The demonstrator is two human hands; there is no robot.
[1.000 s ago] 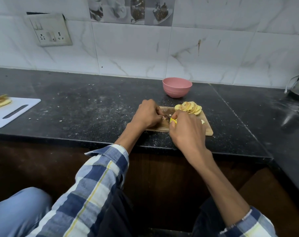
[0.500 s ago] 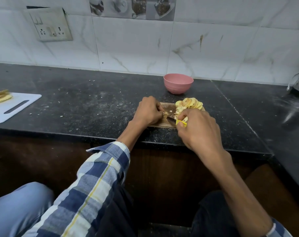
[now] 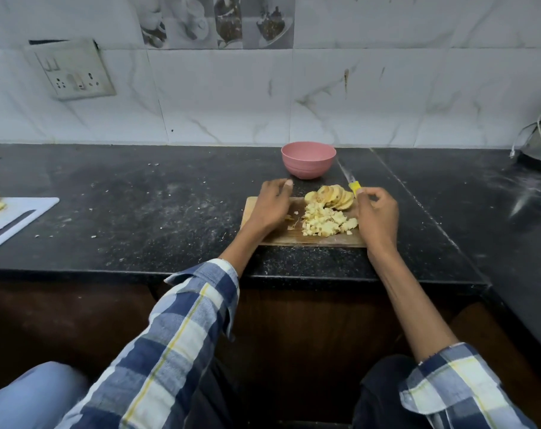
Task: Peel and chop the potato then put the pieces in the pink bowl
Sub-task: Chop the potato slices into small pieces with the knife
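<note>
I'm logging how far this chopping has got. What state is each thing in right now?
potato slices: uncut, fanned at the board's far side
diced potato: heaped mid-board
pink bowl: upright; inside not visible
wooden board: flat on the counter
knife: yellow handle gripped, pointing away, off the potato
left hand: fingers relaxed, over the board's left end
right hand: holds the knife
white board: flat, far left, carrying pieces

The wooden board is placed at the front edge of the counter. Diced pieces are heaped on it, with slices stacked behind them. The bowl is set behind the board. A second board is located far left.
</note>
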